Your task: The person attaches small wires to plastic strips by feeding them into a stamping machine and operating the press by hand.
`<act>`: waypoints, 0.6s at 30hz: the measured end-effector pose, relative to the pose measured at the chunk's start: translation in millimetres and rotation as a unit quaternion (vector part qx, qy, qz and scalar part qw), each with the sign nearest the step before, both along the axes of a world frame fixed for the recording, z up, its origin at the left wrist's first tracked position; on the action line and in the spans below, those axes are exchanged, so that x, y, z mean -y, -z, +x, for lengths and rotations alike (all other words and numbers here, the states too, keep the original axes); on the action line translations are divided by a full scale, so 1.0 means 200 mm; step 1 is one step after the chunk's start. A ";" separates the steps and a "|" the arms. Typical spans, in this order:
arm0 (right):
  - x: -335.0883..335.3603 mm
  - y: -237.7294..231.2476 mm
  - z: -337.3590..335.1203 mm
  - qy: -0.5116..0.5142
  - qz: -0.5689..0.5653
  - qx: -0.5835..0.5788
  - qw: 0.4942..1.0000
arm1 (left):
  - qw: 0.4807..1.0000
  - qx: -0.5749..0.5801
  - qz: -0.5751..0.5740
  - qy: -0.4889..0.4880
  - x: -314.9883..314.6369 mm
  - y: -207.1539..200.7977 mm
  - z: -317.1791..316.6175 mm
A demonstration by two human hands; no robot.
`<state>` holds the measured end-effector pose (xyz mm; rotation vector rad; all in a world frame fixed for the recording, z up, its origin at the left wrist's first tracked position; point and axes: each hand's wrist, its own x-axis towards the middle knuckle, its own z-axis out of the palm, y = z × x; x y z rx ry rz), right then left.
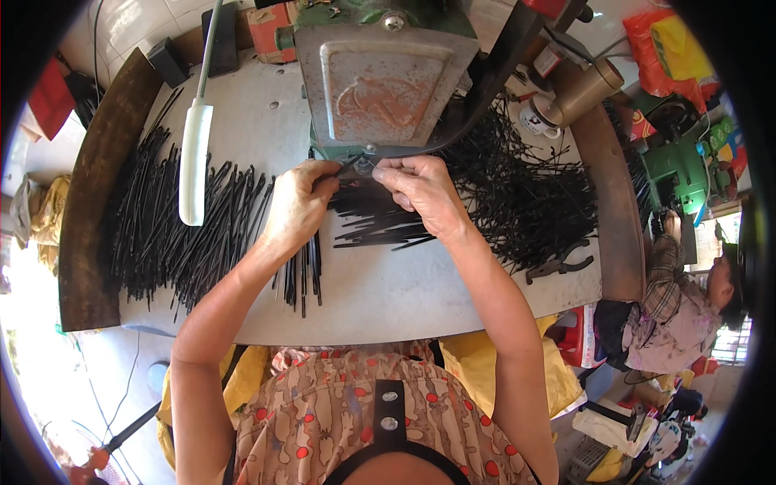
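Both my hands meet under the head of a green and grey bench press (pixel 384 97). Between thumb and fingers of my left hand (pixel 303 202) is a thin black rod (pixel 349 166), its tip near the press point. My right hand (pixel 420 192) is closed in a pinch beside it, on a thin piece at the same spot; most of that piece is hidden by the fingers. Right below my hands lies a small bunch of black rods (pixel 380 226) on the pale metal tabletop (pixel 364 299).
Black rods (pixel 186 226) cover the table's left; a tangled heap (pixel 525 186) fills the right, with pliers (pixel 559 263) beside it. A lamp (pixel 196 166) hangs at left. A mug (pixel 540 115) stands far right. Brown boards (pixel 101 210) wall the sides. Another person (pixel 675 323) sits at right.
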<state>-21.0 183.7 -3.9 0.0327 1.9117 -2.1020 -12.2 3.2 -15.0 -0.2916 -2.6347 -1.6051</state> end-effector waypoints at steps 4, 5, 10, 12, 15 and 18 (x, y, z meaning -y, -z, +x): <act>0.00 -0.01 0.00 0.009 0.007 0.006 1.000 | 1.000 0.017 0.013 0.005 -0.01 -0.01 0.00; 0.00 -0.01 0.00 0.009 0.007 0.005 1.000 | 1.000 0.017 0.014 0.005 -0.01 -0.01 0.00; 0.00 -0.02 0.01 0.015 0.007 0.008 1.000 | 0.999 0.033 0.017 -0.002 0.00 -0.01 0.01; -0.01 -0.01 0.01 0.014 0.001 0.004 1.000 | 0.999 0.040 0.013 -0.002 -0.01 -0.03 0.01; 0.00 -0.01 0.00 0.015 -0.004 -0.001 1.000 | 0.999 0.042 0.005 -0.001 -0.02 -0.04 0.02; 0.00 -0.01 0.01 0.015 -0.002 0.001 1.000 | 1.000 0.019 0.003 -0.002 -0.01 -0.02 0.01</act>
